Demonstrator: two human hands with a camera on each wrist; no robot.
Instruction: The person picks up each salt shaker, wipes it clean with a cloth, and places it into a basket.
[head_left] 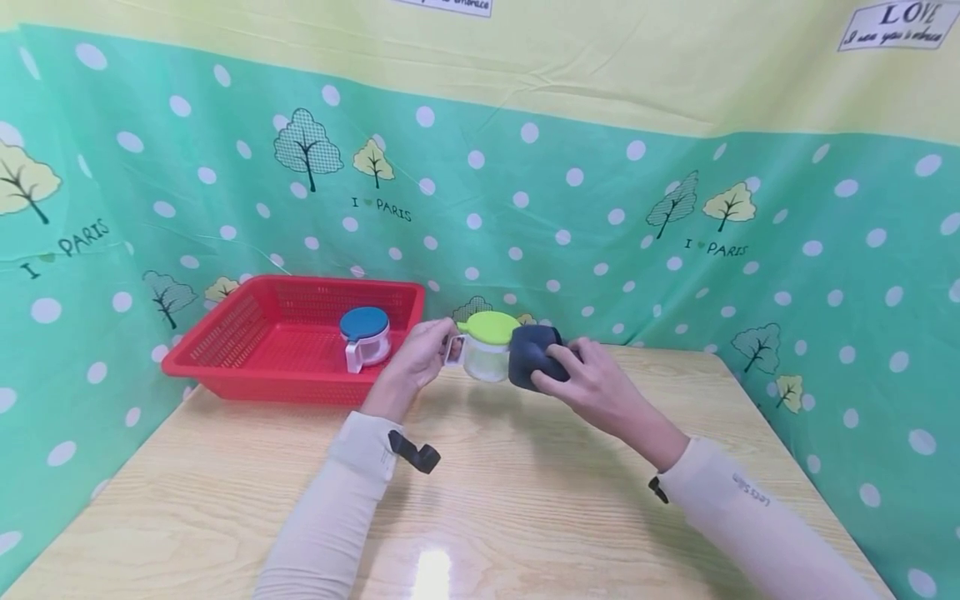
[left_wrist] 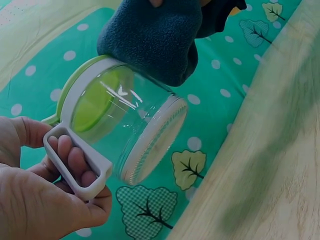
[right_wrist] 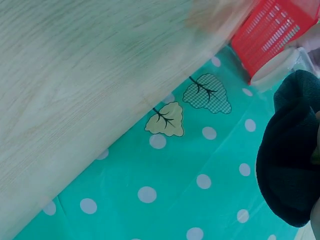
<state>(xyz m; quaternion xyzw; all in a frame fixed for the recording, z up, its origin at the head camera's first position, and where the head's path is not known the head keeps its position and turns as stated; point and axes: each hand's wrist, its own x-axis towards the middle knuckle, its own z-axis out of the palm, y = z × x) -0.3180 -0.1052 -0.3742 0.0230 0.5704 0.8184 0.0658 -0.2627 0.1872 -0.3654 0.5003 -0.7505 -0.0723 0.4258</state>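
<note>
A clear jar with a light green lid and a white handle is held up above the table. My left hand grips it by that handle, several fingers passing through the loop. Against the jar's right side is a dark blue cloth, folded thick. My right hand holds this cloth, fingers and thumb pressing into it. In the left wrist view the cloth lies on the jar's side near the lid rim.
A red plastic basket with perforated walls stands at the table's back left. Inside it sits a similar jar with a blue lid and white handle. Behind the wooden table hangs a green polka-dot curtain.
</note>
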